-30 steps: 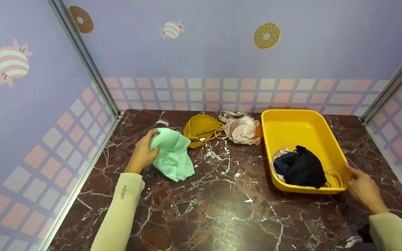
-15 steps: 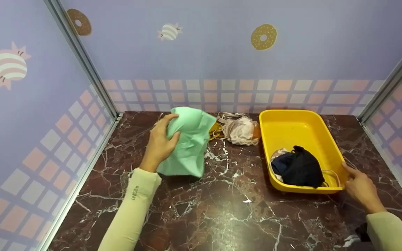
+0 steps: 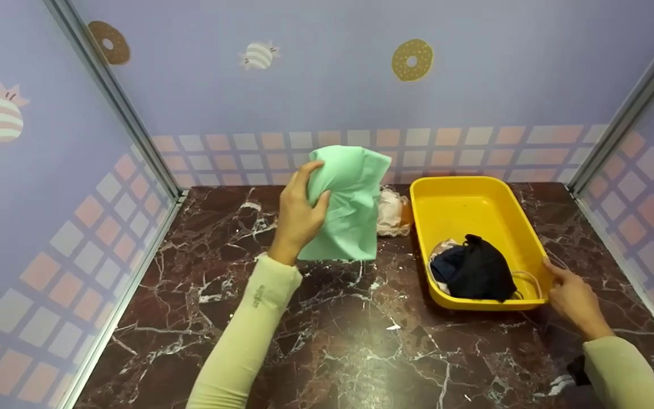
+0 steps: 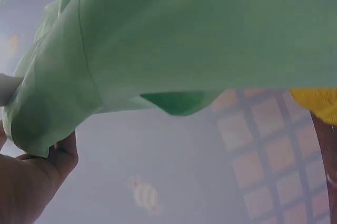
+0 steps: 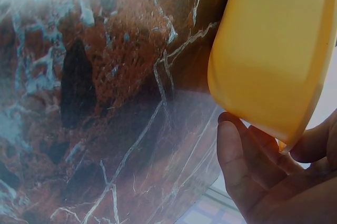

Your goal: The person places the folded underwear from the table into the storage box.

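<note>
My left hand (image 3: 302, 211) pinches a mint green bra (image 3: 349, 204) by its upper left side, thumb in front. The bra hangs upright with its lower part draping down, and a smooth moulded cup shows at the top. In the left wrist view the green fabric (image 4: 210, 34) fills the upper part, and the fingers (image 4: 64, 153) show beneath its edge. My right hand (image 3: 574, 296) grips the near right corner of a yellow plastic tub (image 3: 457, 199). The right wrist view has the thumb at the tub's rim and the other fingers (image 5: 231, 145) under its outer side.
Inside the tub's near end lie a black bra (image 3: 483, 270), dark blue fabric (image 3: 446, 262) and some pale fabric. A cream lace bra (image 3: 390, 213) lies left of the tub, partly covered by the green one. Patterned panels (image 3: 327, 68) enclose the dark marbled table (image 3: 315, 341).
My left hand has lifted the mint green bra off the table side and carried it right and upward, now hiding the mustard bra in the head view. My right hand stays on the tub's corner.
</note>
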Action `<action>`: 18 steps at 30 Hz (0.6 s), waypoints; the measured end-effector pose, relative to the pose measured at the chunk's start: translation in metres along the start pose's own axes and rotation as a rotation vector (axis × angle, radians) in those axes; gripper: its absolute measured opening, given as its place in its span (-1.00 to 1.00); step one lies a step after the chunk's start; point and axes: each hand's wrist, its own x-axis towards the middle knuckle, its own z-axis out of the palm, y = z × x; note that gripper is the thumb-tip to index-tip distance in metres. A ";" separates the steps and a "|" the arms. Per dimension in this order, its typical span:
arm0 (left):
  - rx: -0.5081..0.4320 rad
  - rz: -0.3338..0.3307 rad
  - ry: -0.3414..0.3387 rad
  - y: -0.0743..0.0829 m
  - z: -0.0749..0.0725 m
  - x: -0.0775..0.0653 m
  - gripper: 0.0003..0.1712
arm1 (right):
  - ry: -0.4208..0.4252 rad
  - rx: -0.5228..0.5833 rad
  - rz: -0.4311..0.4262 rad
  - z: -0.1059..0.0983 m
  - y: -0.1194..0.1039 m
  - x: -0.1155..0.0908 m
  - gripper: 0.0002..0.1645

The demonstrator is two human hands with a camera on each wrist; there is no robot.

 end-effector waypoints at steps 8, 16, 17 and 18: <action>-0.008 -0.044 -0.003 0.013 0.042 0.018 -0.39 | -0.004 0.011 0.006 0.004 -0.006 0.001 -0.28; -0.058 -0.048 0.086 0.030 0.090 0.032 -0.40 | 0.004 0.031 -0.006 0.008 -0.011 -0.001 -0.27; -0.070 -0.052 0.099 0.033 0.096 0.032 -0.41 | 0.005 0.033 -0.007 0.008 -0.011 -0.001 -0.27; -0.085 -0.063 0.108 0.035 0.102 0.032 -0.41 | 0.004 0.037 -0.005 0.009 -0.012 -0.002 -0.27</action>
